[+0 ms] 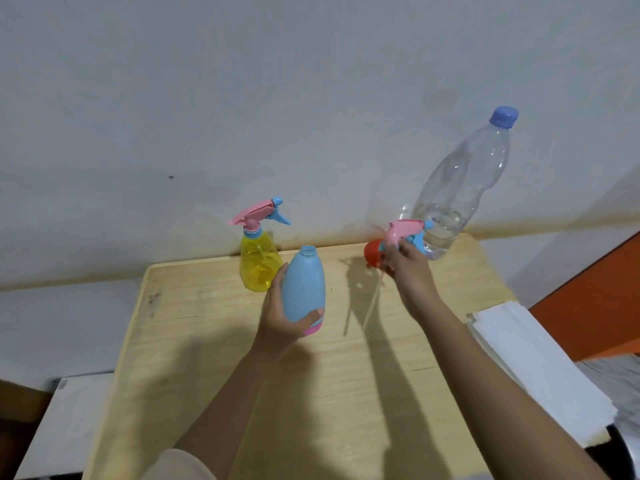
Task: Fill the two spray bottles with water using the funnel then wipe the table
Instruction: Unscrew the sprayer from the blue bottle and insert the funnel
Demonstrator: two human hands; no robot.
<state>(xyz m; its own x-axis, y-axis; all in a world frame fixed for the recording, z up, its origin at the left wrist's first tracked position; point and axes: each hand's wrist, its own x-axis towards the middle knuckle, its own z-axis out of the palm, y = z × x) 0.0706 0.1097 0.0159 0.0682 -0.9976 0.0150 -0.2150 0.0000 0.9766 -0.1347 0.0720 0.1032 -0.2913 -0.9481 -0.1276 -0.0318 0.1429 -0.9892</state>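
My left hand (277, 320) grips a blue spray bottle (303, 285) around its lower half; the bottle's neck is open, with no head on it. My right hand (407, 268) holds the pink and blue spray head (407, 232) lifted off to the right, its thin dip tube (372, 303) hanging down. A yellow spray bottle (258, 261) with its head on stands behind the blue one. An orange-red funnel (372, 254) lies partly hidden behind my right hand. A big clear water bottle (457, 188) with a blue cap stands at the back right, holding a little water.
Everything sits on a light wooden table (207, 358) pushed against a grey wall. A stack of white sheets (540, 368) lies off the table's right edge. An orange surface (595, 306) shows at the far right.
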